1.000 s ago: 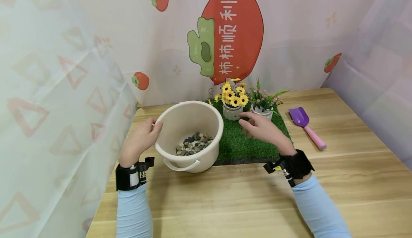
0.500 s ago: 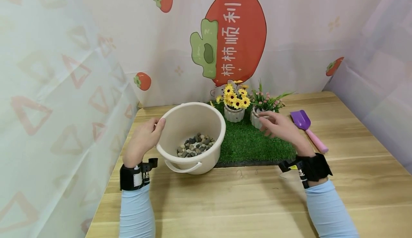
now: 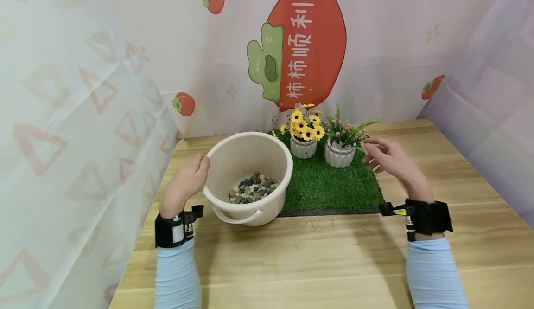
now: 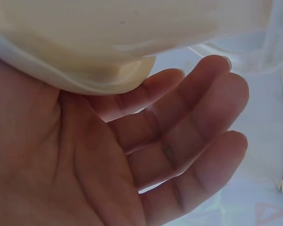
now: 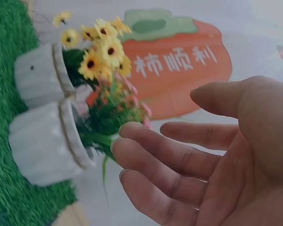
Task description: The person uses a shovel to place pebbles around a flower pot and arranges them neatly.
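At the left of the head view stands a beige bucket (image 3: 269, 209), upright, with pebbles (image 3: 253, 188) on its bottom. My left hand (image 3: 185, 183) holds its rim at the left side. In the left wrist view the fingers (image 4: 193, 115) bend loosely under the bucket's edge. My right hand (image 3: 394, 165) hangs in the air with nothing in it, its fingers loosely bent, just right of a pot of pink flowers (image 3: 340, 155). The right wrist view shows its palm and the pots beyond the fingertips. The purple hand shovel is hidden behind the right hand.
A pot of yellow flowers (image 3: 303, 146) stands beside the pink one on a green turf mat (image 3: 329, 190). The bucket's handle (image 3: 238, 219) hangs down in front. A wooden table (image 3: 313, 262) lies under everything, and printed cloth (image 3: 375, 44) closes off the back and sides.
My right hand has moved right, from in front of the flower pots to past them, and now covers the purple hand shovel. My left hand stays on the bucket's rim.
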Available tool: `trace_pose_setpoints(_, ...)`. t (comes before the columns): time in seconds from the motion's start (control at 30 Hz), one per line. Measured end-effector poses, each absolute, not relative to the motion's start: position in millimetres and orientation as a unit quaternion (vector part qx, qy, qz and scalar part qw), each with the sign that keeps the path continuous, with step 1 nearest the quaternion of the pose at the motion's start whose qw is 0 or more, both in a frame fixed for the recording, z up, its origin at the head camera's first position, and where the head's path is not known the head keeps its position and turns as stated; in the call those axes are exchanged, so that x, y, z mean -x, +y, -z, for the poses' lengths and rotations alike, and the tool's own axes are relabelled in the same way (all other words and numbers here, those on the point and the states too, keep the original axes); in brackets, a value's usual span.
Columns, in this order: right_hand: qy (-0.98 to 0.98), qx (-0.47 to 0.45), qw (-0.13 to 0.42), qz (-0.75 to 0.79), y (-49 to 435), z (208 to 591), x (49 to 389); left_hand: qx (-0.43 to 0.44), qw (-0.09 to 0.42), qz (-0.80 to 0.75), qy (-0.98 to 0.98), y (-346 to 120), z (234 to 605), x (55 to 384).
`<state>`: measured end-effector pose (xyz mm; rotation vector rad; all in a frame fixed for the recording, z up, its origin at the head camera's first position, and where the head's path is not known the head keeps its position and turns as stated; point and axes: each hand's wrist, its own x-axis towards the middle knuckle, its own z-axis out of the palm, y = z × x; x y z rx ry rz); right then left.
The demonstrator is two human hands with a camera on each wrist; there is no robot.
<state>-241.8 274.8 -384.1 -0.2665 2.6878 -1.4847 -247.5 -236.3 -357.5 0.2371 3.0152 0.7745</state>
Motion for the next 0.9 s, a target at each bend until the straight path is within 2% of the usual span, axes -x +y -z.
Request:
trace_pose_setpoints(0.33, 0.884, 0.05, 0.001, 0.465, 292, 377, 236, -0.073, 0.018, -0.25, 0.965, -236, 356, 247)
trace_pose_setpoints(0.9, 0.87, 0.034, 0.019, 0.491, 309, 377, 234, -0.069, 0.02, -0.246, 0.966, -237, 355, 246)
